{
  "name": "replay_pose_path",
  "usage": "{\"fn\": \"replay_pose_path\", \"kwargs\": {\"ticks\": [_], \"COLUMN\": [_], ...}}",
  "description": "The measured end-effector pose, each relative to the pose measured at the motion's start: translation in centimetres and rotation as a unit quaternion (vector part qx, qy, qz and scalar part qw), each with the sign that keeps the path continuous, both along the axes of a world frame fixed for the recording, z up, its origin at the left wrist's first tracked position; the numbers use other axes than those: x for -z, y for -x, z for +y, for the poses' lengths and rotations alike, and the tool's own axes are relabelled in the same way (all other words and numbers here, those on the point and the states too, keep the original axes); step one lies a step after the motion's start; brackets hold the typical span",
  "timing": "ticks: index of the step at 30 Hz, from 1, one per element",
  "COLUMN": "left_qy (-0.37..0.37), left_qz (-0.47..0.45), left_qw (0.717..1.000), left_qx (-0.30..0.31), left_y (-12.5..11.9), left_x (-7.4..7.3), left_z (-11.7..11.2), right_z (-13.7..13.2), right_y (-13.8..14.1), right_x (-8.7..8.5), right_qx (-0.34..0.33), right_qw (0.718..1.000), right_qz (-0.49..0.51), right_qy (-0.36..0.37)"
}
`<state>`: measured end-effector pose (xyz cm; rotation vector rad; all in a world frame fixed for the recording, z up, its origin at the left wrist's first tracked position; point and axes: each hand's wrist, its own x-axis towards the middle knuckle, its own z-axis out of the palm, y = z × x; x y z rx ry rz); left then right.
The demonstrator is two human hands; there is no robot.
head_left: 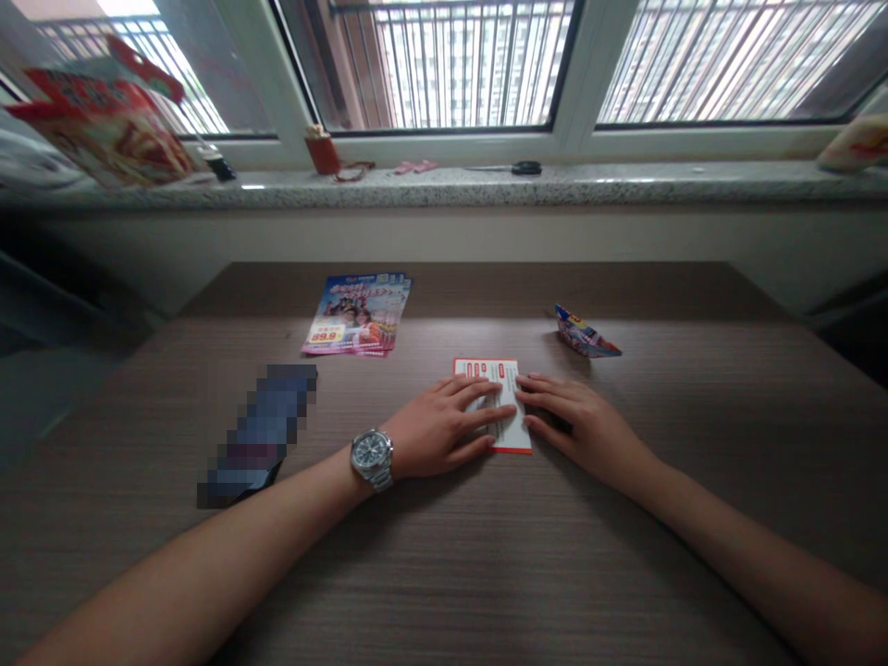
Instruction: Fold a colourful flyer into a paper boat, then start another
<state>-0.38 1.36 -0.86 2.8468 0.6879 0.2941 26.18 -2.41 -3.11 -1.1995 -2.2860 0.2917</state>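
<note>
A folded leaflet, white with red print and an orange-red edge, lies on the wooden table in front of me. Across its left and middle part rests my left hand, fingers stretched out and spread, covering much of the print. A steel wristwatch is on that wrist. My right hand lies flat at the leaflet's right edge, fingertips touching it and fingers slightly apart. Behind my right hand stands a small folded paper boat in blue, red and yellow print.
A stack of colourful flyers lies at the back left. Nearer on the left is a blurred-out phone-like object. The granite windowsill holds a red bag of food, an orange-brown case and a dark-handled tool.
</note>
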Motion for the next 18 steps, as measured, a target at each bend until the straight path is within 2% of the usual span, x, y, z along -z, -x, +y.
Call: {"fn": "replay_pose_path", "kwargs": {"ticks": [18], "left_qy": [0.005], "left_qz": [-0.036], "left_qw": [0.999], "left_qx": [0.003], "left_y": [-0.07], "left_x": [0.03], "left_z": [0.07], "right_z": [0.23], "right_y": [-0.12], "right_x": [-0.11], "right_qx": [0.0], "right_qw": [0.999], "right_qz": [0.04], "right_qy": [0.022]}}
